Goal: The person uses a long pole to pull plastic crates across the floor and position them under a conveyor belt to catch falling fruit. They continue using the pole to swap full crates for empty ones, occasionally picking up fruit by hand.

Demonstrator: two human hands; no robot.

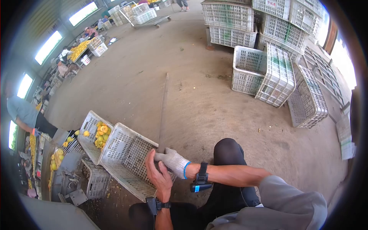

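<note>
My left hand (159, 177) is bare. Its fingers are stretched out, beside the gloved hand and over the near edge of a white plastic crate (115, 151). On my right hand (173, 161) is a pale knitted work glove with a blue cuff. Its fingers are closed round the near end of a long thin pole (165, 109), which points away from me over the floor. The crate is tilted and its visible inside holds nothing. Against it leans a second crate (88, 128) with yellow fruit (102, 135) in it. Both wrists carry black strapped devices.
A metal machine (71, 180) with a roller chute stands at left, with another crate (96, 180) beneath it. A person (25, 111) stands beside the machine. Stacked crates (230, 19) and loose crates (251, 71) are at right. People sit by fruit-covered tables (80, 50) far left.
</note>
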